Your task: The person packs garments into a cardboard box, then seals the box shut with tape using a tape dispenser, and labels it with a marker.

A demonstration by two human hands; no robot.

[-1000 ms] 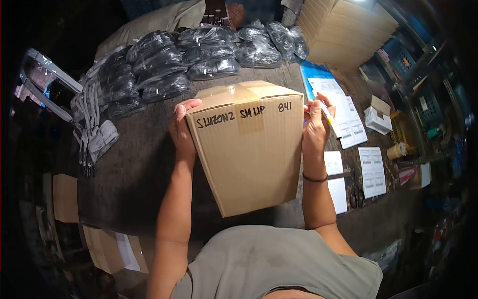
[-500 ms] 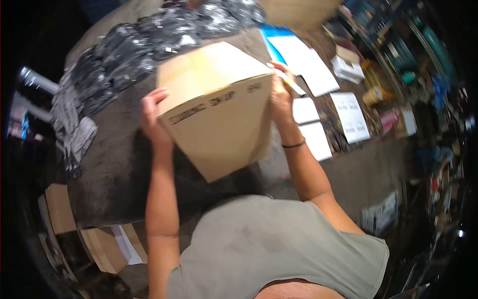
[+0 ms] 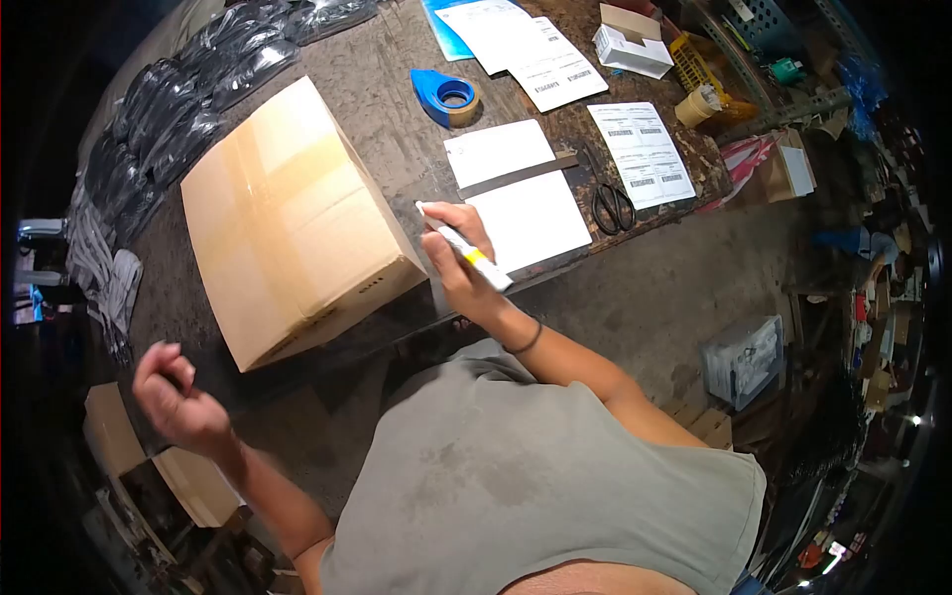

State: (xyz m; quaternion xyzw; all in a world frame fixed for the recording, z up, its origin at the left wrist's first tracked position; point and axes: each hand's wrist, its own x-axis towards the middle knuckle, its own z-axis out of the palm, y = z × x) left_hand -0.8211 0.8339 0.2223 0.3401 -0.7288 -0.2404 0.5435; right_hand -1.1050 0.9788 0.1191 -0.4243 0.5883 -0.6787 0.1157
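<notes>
A closed, taped cardboard box rests on the dark worktable, with dark printing on its near side. My right hand is just right of the box and closed around a white marker pen with a yellow band. The pen's thin end points up and left. Off the box's near left corner, my left hand is raised in the air, apart from the box. Its fingers are loosely bent and hold nothing.
Right of the box lie a blue tape dispenser, white sheets under a dark strip, printed label sheets and black scissors. Black plastic packages line the far left. A clear plastic bin stands on the floor.
The box has gone from being held between both hands to standing on the table, turned and further left. My left hand has let go and drawn back; my right keeps the marker pen.
</notes>
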